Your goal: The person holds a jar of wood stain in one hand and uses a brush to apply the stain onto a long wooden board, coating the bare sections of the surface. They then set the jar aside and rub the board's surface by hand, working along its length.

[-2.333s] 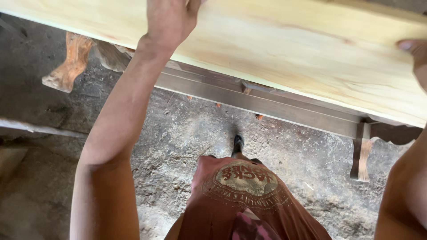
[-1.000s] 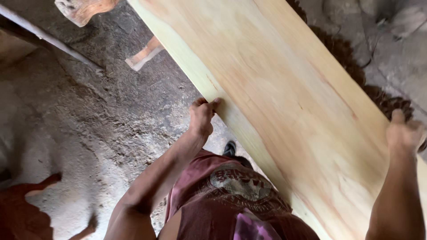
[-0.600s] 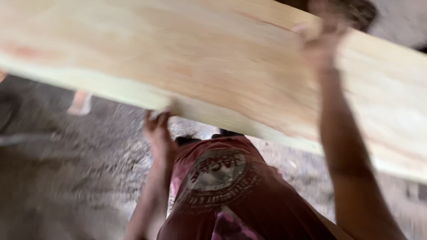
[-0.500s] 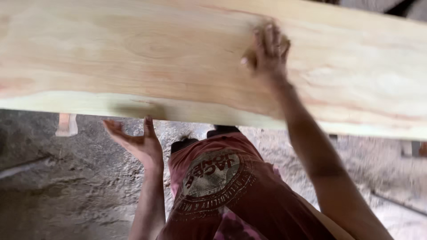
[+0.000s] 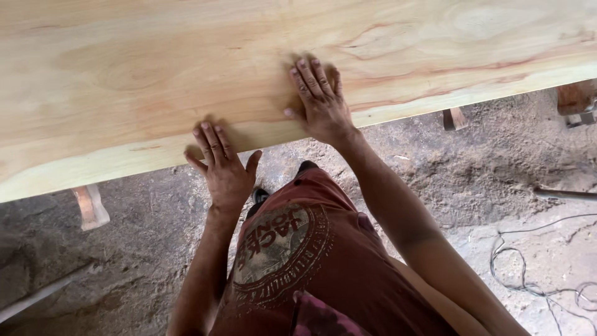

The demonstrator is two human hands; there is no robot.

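pale pine plank (image 5: 186, 81), wide and smooth, lying flat across the frame on wooden supports, near edge just over the knees. already set level, both palms pressing it down; no tool or fastening to be seen yet. left hand (image 5: 221, 165) flat at the near edge, fingers spread, gripping nothing. right hand (image 5: 318, 99) a little further in and just beside it, likewise spread and empty, arm stretched forward. below the hands, dusty ground (image 5: 497, 168) and a loose cable (image 5: 535, 267) off to the right.
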